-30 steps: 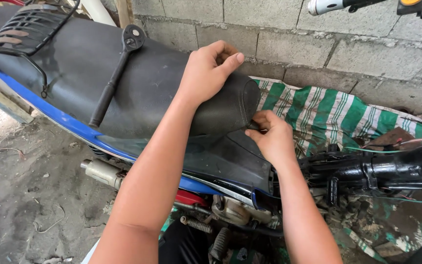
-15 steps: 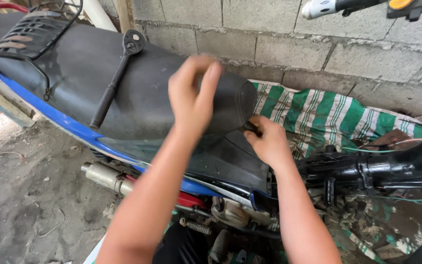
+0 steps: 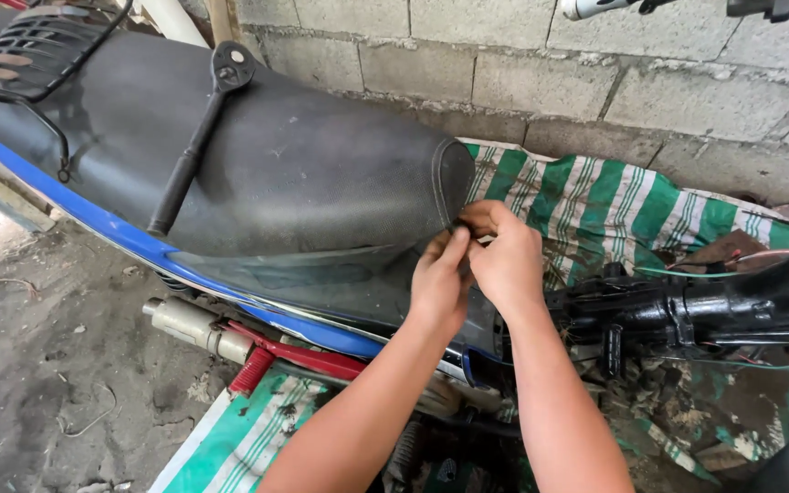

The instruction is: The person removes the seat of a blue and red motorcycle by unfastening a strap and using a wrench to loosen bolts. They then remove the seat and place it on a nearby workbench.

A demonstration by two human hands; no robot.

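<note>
L hand [image 3: 438, 278] + R hand [image 3: 504, 260] both pinching front edge of black seat [image 3: 303, 173], fingers closed on it

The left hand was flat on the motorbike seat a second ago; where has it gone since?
The left hand lifted off the seat and came down to its front tip, meeting the right hand, which stayed there. The ratchet wrench lies on the seat as before.

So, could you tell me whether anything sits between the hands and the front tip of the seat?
Nothing visible does. The left hand and right hand both already touch the front tip of the seat, fingertips pinching at its edge; what they pinch is hidden.
</note>
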